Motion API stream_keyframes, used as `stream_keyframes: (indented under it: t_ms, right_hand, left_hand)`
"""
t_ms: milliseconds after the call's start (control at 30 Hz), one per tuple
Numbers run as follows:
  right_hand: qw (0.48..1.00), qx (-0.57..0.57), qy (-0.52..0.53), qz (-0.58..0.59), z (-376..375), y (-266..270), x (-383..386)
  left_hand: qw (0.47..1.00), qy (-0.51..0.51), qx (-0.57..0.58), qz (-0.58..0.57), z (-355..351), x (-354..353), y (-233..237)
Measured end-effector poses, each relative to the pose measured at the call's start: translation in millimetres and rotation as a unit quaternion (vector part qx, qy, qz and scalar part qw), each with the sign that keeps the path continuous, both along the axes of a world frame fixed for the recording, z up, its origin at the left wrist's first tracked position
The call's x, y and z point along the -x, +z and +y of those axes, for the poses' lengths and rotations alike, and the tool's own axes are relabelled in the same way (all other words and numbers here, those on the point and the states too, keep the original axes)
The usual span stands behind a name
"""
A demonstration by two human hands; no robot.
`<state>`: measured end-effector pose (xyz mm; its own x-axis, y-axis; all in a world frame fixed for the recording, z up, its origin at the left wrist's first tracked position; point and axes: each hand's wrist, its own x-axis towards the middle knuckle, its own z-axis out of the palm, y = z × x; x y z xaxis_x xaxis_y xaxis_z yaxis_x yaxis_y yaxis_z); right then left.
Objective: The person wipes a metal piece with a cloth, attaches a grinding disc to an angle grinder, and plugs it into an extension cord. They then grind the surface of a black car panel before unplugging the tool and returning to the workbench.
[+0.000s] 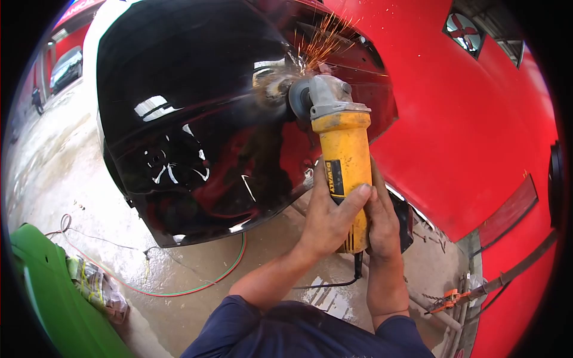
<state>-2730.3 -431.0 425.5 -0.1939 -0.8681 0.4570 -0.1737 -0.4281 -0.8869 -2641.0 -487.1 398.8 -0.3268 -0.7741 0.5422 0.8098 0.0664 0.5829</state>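
Observation:
Both my hands are wrapped round the yellow body of an angle grinder (pixel 345 146), which points away from me. My left hand (pixel 331 215) grips its left side, thumb across the top; my right hand (pixel 382 221) closes on the right side. The grinder's disc (pixel 299 98) meets a scuffed bare patch (pixel 274 86) on a glossy black car body panel (pixel 197 71). Orange sparks (pixel 325 42) fly up and to the right from the contact. A black power cord (pixel 358 265) leaves the grinder's rear end.
A red wall (pixel 436 119) rises on the right, with an orange clamp-like tool (pixel 450 300) at lower right. Red and green hoses (pixel 197 290) trail across the wet floor. A green panel (pixel 57 298) stands lower left. A person (pixel 37 101) and a car (pixel 67 68) are far left.

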Motion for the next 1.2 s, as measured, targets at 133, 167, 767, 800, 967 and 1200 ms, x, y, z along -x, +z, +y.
stream_keyframes:
  t_ms: [133,167,767,800,967,1200]
  right_hand:
    - [0.999,0.014,0.029,-0.017,-1,1,3]
    - [0.999,0.013,0.028,-0.018,-1,1,2]
    - [0.999,0.021,-0.015,0.037,-2,4,-6]
    - [0.999,0.021,-0.018,0.041,-2,4,-6]
    - [0.999,0.026,-0.019,0.038,-2,5,-7]
    - [0.998,0.021,-0.006,0.056,-3,9,-3]
  left_hand:
    - [1.0,0.004,-0.015,-0.004,-2,1,0]
    - [1.0,0.0,-0.008,0.0,-4,0,0]
    - [1.0,0.005,0.027,-0.004,-10,-5,0]
    - [1.0,0.003,0.027,-0.005,-11,-4,-1]
    - [1.0,0.004,0.027,-0.013,-11,-4,-2]
    - [1.0,0.011,0.016,-0.007,-11,0,-1]
